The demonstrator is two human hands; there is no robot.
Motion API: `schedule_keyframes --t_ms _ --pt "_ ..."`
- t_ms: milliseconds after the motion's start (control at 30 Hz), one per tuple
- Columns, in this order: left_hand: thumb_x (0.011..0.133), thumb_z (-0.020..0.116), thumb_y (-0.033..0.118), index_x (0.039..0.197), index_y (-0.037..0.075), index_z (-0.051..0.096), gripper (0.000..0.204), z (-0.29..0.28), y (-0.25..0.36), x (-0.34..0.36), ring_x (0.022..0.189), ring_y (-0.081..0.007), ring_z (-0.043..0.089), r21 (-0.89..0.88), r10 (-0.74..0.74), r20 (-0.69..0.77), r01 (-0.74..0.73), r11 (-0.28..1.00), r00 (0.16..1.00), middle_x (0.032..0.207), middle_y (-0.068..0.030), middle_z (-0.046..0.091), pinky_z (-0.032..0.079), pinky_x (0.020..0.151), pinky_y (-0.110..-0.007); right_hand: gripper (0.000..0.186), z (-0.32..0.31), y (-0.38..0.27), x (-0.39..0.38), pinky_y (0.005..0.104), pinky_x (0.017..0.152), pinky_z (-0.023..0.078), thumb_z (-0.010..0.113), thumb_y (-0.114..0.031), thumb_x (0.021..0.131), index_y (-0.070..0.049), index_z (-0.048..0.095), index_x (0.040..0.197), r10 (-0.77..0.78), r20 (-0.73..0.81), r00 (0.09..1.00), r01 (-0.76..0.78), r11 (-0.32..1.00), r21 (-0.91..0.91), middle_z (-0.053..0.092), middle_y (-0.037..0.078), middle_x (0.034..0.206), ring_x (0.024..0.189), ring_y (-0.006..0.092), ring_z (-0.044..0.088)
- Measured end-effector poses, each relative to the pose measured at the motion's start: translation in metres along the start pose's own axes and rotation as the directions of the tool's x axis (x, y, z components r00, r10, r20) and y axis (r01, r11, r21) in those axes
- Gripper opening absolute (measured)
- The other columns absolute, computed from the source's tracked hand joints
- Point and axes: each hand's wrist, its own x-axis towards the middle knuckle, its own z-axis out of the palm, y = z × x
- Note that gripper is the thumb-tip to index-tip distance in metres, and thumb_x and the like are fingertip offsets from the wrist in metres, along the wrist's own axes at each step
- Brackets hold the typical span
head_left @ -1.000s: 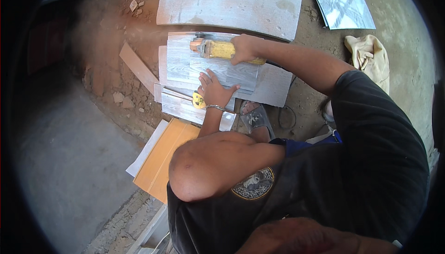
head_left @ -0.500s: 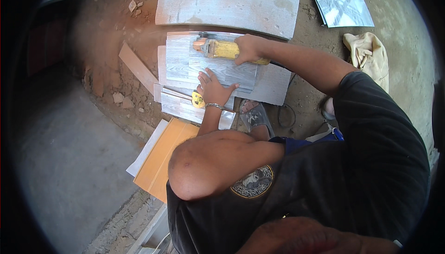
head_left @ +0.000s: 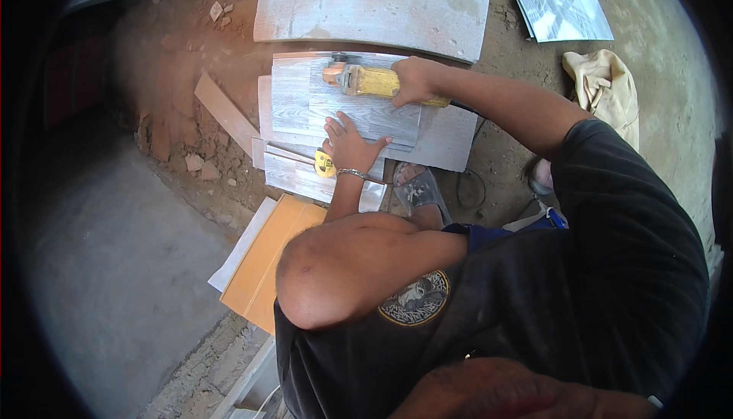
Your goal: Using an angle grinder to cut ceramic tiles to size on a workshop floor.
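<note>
With fingers splaying, the left hand is bracing the grey wood-look tile at 12 o'clock; toward 1 o'clock, the right hand is gripping the yellow angle grinder, seemingly partway through cutting the far edge, the remainder apparently awaiting.

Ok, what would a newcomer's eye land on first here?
Probably the yellow angle grinder, gripped in the right hand over the far side of a gray wood-patterned tile. The left hand lies spread on the tile's near side. Reddish dust hangs to the left, over rubble-strewn ground.
</note>
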Motion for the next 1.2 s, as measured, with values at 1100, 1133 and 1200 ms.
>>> schedule_keyframes --t_ms 1100,1133,1200 --pt "0.064 0.082 0.072 0.16 -0.004 0.016 0.139 -0.005 0.004 -0.001 0.154 -0.0448 0.018 0.035 -0.029 0.013 0.029 0.999 0.999 0.162 -0.0393 0.019 0.023 0.114 -0.064 0.07 -0.009 0.025 -0.041 0.0432 0.09 0.056 0.081 -0.041 0.066 0.01 0.068 0.111 0.016 0.023 1.0 -0.016 1.0 0.008 0.071 0.03 0.106 0.101 0.0397 0.071" --pt "0.064 0.082 0.072 0.16 -0.004 0.016 0.139 -0.005 0.004 -0.001 0.154 -0.0448 0.018 0.036 -0.03 0.011 0.03 0.999 0.999 0.162 -0.0393 0.019 0.023 0.114 -0.064 0.07 -0.009 0.025 -0.041 0.0432 0.09 0.056 0.082 -0.041 0.066 0.01 0.068 0.111 0.006 0.022 1.0 -0.006 1.0 0.004 0.071 0.03 0.106 0.101 0.0397 0.071" --pt "0.064 0.082 0.072 0.16 -0.004 0.016 0.139 -0.005 0.008 0.002 0.155 -0.0449 0.018 0.031 -0.026 0.026 0.026 0.999 0.999 0.162 -0.0393 0.018 0.023 0.114 -0.065 0.07 -0.008 0.032 -0.042 0.0433 0.09 0.056 0.081 -0.041 0.066 0.01 0.068 0.111 0.016 0.019 1.0 -0.016 1.0 0.002 0.071 0.03 0.106 0.101 0.0398 0.071"
